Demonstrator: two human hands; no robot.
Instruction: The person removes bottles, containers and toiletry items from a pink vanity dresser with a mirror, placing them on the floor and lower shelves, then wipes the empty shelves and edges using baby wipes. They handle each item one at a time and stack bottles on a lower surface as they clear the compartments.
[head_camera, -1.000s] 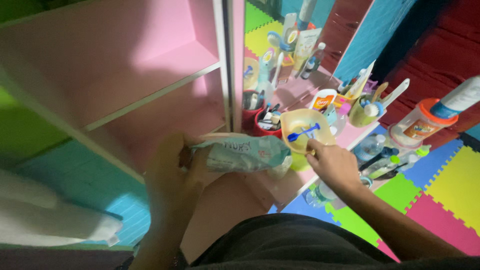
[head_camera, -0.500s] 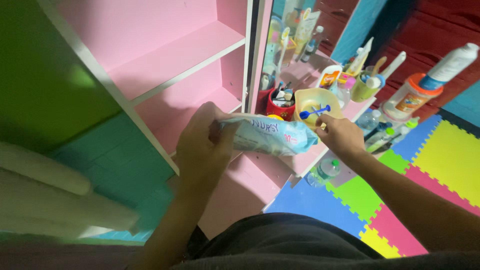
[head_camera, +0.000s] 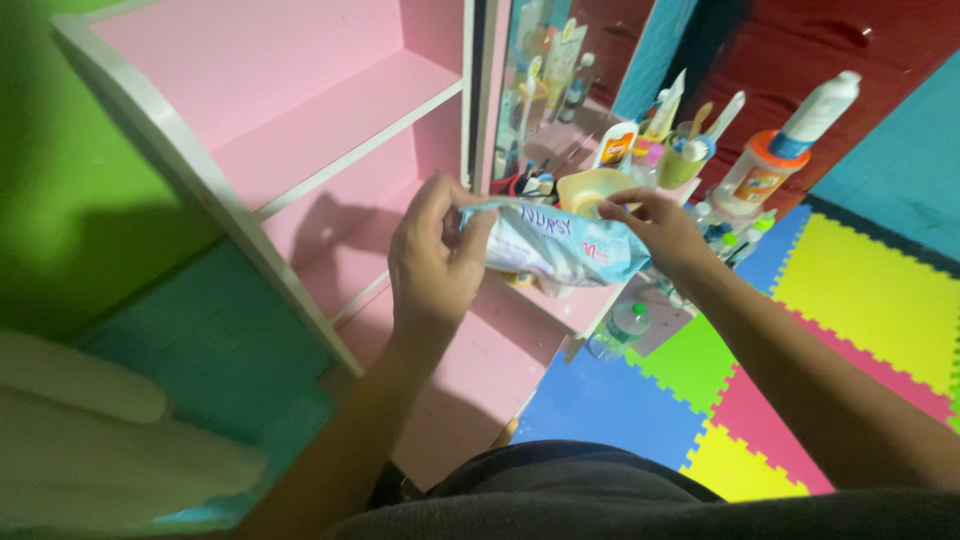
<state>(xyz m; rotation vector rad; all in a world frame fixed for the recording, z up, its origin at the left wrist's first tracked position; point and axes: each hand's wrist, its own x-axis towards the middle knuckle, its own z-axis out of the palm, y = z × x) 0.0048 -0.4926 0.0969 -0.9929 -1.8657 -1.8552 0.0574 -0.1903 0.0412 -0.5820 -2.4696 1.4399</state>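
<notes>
1. Left hand (head_camera: 435, 262): raised in front of the pink shelf unit; its grip is closed on the left end of the wipes pack, thumb and fingers pinching the edge.
2. Right hand (head_camera: 655, 228): grip clamped over the right end of the same pack, fingers curled across its top.
3. Wipes pack (head_camera: 555, 245): soft, pale blue plastic packet, held level between both hands, off any surface, just above the low pink ledge (head_camera: 575, 300) and in front of the yellow bowl.
4. Yellow bowl (head_camera: 590, 187): stands on the ledge just behind the pack, partly hidden by the right hand.
5. Pink shelf unit (head_camera: 330, 120): open compartments with white edges, to the left of the hands.
6. Green cup (head_camera: 680, 165): holds toothbrush-like items, behind the bowl.
7. White bottle with orange collar (head_camera: 765, 165): stands to the right of the cup.
8. Small clear bottle with green cap (head_camera: 618, 328): on the floor below the ledge.
9. Foam puzzle mat (head_camera: 850, 290): blue, green, yellow and pink tiles covering the floor at right.
</notes>
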